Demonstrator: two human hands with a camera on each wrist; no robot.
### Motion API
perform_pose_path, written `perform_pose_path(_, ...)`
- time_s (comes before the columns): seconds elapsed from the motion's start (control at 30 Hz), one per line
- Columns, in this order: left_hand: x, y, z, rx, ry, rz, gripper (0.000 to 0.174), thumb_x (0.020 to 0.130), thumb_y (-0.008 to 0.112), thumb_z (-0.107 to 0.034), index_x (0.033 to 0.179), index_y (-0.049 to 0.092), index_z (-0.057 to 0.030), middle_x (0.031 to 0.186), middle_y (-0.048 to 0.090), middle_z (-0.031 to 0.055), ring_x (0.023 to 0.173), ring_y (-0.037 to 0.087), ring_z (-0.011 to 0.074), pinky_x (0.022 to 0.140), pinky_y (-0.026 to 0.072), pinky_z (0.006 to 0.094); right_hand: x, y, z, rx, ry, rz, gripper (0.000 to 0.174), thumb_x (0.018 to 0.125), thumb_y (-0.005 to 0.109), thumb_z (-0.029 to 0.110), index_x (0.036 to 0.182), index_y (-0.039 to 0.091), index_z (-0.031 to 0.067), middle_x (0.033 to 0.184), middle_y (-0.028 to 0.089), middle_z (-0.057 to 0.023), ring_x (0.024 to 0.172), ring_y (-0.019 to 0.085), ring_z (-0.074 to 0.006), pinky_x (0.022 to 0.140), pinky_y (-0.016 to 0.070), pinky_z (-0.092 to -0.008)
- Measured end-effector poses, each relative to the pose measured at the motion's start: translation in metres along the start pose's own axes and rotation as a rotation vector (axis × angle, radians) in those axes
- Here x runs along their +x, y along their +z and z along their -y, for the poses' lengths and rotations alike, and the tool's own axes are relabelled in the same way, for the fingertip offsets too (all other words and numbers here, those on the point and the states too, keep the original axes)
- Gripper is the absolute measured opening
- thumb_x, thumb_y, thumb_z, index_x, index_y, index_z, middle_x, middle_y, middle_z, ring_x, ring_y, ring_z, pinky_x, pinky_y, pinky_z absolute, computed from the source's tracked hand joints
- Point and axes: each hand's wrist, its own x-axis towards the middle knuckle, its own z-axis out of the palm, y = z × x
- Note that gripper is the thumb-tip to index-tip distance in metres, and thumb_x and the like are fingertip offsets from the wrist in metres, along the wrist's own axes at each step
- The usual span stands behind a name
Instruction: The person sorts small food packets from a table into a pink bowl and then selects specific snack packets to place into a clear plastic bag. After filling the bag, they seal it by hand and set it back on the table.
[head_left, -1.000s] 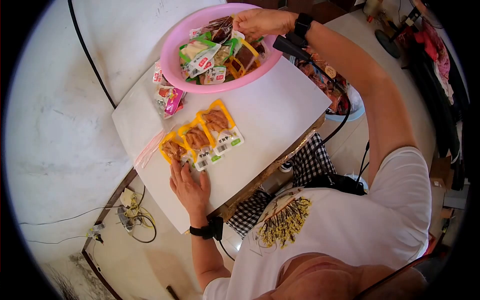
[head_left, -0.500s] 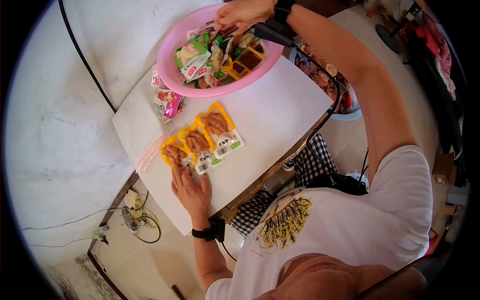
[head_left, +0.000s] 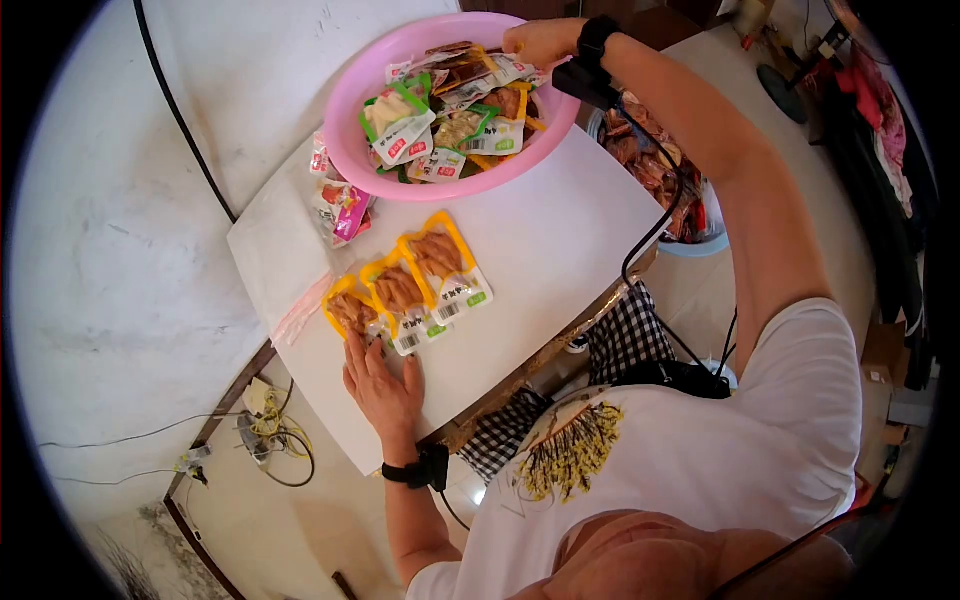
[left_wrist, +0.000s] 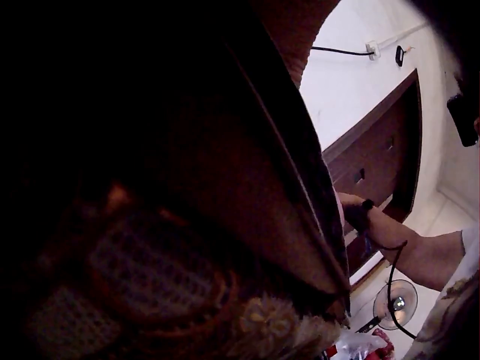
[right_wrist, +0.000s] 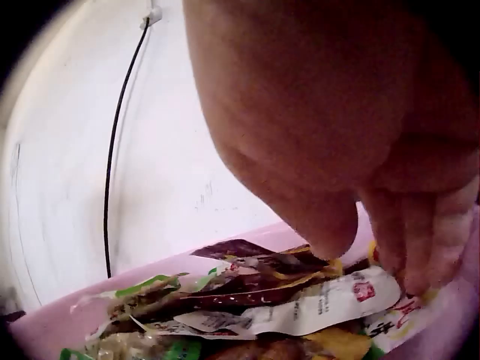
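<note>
My right hand (head_left: 545, 42) reaches over the far right rim of a pink basin (head_left: 345, 150) filled with sealed snack pouches (head_left: 403, 128). In the right wrist view its thumb (right_wrist: 334, 238) and fingers (right_wrist: 416, 247) point down, apart from each other, with fingertips among the pouches beside a white printed pouch (right_wrist: 322, 306). My left hand (head_left: 385, 390) lies on the white tabletop, fingers stretched out, fingertips at the lower end of the leftmost yellow-edged pouch (head_left: 352, 308). Two matching pouches of brown meat, a middle one (head_left: 398, 290) and a right one (head_left: 437, 256), overlap beside it.
Pink-and-white packets (head_left: 345, 210) and a clear plastic bag (head_left: 300, 310) lie along the table's left side. Below the table's right edge stands a light blue tub (head_left: 705, 245) of reddish-brown packets. A black cable (head_left: 665, 215) hangs from my right wrist.
My right hand has shifted from the basin's far middle to its right rim. Pouches in the basin have been turned over, and a yellow-edged one now shows on top. My left hand stays in place.
</note>
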Motion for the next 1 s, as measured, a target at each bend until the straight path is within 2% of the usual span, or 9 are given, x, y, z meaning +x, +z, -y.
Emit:
perform_pose_path(0.13,-0.003,0.001,0.005,-0.014,-0.024,0.012,0.047,0.075,0.067,-0.026,0.114,0.054,-0.0017,0.146,0.036,0.0209,0.134,0.035,0.0359,0.107,0.0251,0.051,0.011,-0.003,0.002,0.046,0.024,0.099,0.03,0.091,0.05,0.015,0.119,0.052,0.0057,0.092,0.059,-0.0083,0.07,0.057,-0.0155,0.053,0.0465,-0.0297)
perform_pose_path(0.27,-0.002,0.001,0.002,-0.007,-0.041,0.013,0.048,0.075,0.067,-0.025,0.115,0.054,-0.0027,0.145,0.036,0.0207,0.134,0.034,0.0356,0.106,0.025,0.0522,-0.007,-0.01,0.0,0.544,-0.102,0.025,0.047,0.089,0.057,0.025,0.129,0.046,0.002,0.107,0.056,-0.0106,0.085,0.06,-0.0193,0.072,0.056,-0.0304)
perform_pose_path(0.37,-0.002,0.001,0.002,-0.027,-0.044,0.009,0.047,0.076,0.067,-0.025,0.115,0.054,-0.0031,0.145,0.037,0.0205,0.135,0.034,0.0354,0.107,0.0247,0.0524,0.011,-0.006,-0.022,0.781,-0.168,-0.044,0.049,0.09,0.056,0.027,0.133,0.045,0.0054,0.12,0.054,-0.0132,0.105,0.058,-0.0267,0.09,0.0509,-0.036)
perform_pose_path(0.4,-0.002,0.001,0.002,-0.029,-0.045,0.013,0.047,0.076,0.067,-0.025,0.115,0.054,-0.0031,0.145,0.037,0.0204,0.135,0.034,0.0354,0.107,0.0247,0.0523,0.024,-0.005,-0.04,0.812,-0.184,-0.039,0.05,0.091,0.057,0.03,0.134,0.045,0.0088,0.132,0.048,-0.0138,0.118,0.05,-0.0314,0.101,0.0424,-0.0392)
perform_pose_path(0.7,-0.003,0.001,0.003,-0.025,-0.039,0.023,0.046,0.075,0.067,-0.023,0.114,0.054,-0.0032,0.145,0.037,0.0204,0.134,0.034,0.0353,0.107,0.0249,0.0516,0.036,0.003,-0.04,0.888,-0.222,-0.074,0.041,0.094,0.054,0.026,0.131,0.048,0.0106,0.131,0.048,-0.0105,0.114,0.052,-0.0236,0.096,0.0441,-0.0363)
perform_pose_path(0.8,-0.004,0.001,0.01,-0.037,-0.026,0.012,0.046,0.076,0.067,-0.025,0.114,0.054,-0.0032,0.146,0.036,0.0198,0.134,0.035,0.0351,0.106,0.0257,0.0516,0.011,0.0,-0.027,0.69,-0.273,-0.108,0.035,0.094,0.054,0.026,0.125,0.054,0.0092,0.118,0.056,-0.0082,0.102,0.055,-0.0173,0.087,0.047,-0.0321)
perform_pose_path(0.83,-0.002,0.0,0.008,-0.038,-0.026,0.01,0.046,0.076,0.067,-0.025,0.114,0.054,-0.0033,0.146,0.036,0.0195,0.134,0.035,0.035,0.105,0.026,0.0516,0.015,0.003,-0.027,0.562,-0.429,-0.13,0.032,0.092,0.056,0.025,0.119,0.057,0.0064,0.105,0.06,-0.0069,0.093,0.054,-0.0113,0.078,0.048,-0.0275)
perform_pose_path(0.9,-0.002,-0.002,0.007,-0.042,-0.036,0.012,0.046,0.076,0.067,-0.026,0.113,0.054,-0.0034,0.147,0.035,0.019,0.133,0.035,0.0347,0.105,0.0265,0.0517,0.013,0.005,-0.021,0.104,-0.358,-0.192,0.031,0.093,0.055,0.024,0.115,0.058,0.0029,0.103,0.061,-0.0082,0.091,0.058,-0.0141,0.077,0.0485,-0.0273)
perform_pose_path(1.0,-0.002,-0.001,0.008,-0.045,-0.028,-0.002,0.046,0.076,0.068,-0.026,0.113,0.054,-0.0037,0.147,0.035,0.0183,0.133,0.036,0.0343,0.105,0.027,0.0517,-0.016,0.004,0.013,0.006,-0.299,-0.069,0.027,0.089,0.057,0.023,0.099,0.064,-0.0012,0.084,0.064,-0.0058,0.08,0.06,-0.0113,0.069,0.0491,-0.0251)
